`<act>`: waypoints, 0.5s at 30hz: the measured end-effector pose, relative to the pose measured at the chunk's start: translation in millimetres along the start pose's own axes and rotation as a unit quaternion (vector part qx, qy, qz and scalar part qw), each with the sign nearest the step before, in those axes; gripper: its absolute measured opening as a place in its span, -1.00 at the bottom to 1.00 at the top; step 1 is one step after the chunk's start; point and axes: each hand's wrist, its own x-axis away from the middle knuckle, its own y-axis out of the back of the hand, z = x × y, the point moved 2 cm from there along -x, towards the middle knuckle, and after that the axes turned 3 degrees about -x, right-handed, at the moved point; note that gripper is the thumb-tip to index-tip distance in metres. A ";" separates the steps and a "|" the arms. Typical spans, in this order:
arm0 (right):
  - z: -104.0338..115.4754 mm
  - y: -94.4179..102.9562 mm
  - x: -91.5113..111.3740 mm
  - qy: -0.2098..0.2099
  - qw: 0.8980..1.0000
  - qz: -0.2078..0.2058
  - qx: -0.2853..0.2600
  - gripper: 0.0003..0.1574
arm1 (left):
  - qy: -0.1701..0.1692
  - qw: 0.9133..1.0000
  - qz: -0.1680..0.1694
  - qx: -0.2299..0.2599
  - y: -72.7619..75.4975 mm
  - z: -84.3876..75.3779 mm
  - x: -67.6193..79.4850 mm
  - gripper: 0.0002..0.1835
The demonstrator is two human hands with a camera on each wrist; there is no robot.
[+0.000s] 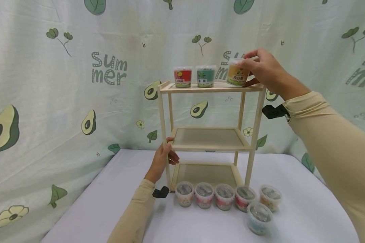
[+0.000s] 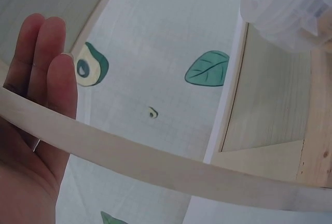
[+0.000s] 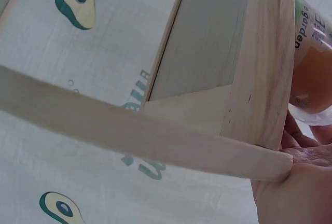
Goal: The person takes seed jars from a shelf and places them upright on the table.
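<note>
A small three-tier wooden rack [image 1: 211, 147] stands on the table. My left hand [image 1: 162, 160] grips its left front post [image 1: 162, 116] near the middle shelf; the left wrist view shows fingers [image 2: 62, 81] reaching past the wooden post [image 2: 129, 156]. With fingers and thumb at the rim, my right hand [image 1: 263, 69] holds a yellow-orange tub [image 1: 237, 75] with a clear lid, slightly tilted at the right end of the top shelf. In the right wrist view this tub [image 3: 314, 73] shows beside the shelf edge. On the same shelf stand a red tub [image 1: 183, 77] and a green tub [image 1: 205, 77].
Several lidded tubs line up before the rack's base, a pale orange one [image 1: 184, 199] at the left. To their right are a blue tub [image 1: 258, 224] and another orange tub [image 1: 270, 202]. A printed curtain [image 1: 124, 101] hangs behind the white table [image 1: 109, 189].
</note>
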 end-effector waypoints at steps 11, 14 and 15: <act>4.2 21.7 11.7 0.044 0.995 0.030 -0.081 -0.32 | 0.003 1.000 -0.003 -0.005 0.8 -4.7 0.0 -0.52; 4.9 26.6 14.7 0.045 0.985 0.045 -0.158 -0.39 | 0.002 1.000 0.001 -0.006 1.3 -4.3 -0.2 -0.50; 4.9 27.7 16.3 0.046 0.980 0.049 -0.187 -0.42 | 0.003 1.000 0.004 -0.005 1.2 -4.1 -0.1 -0.49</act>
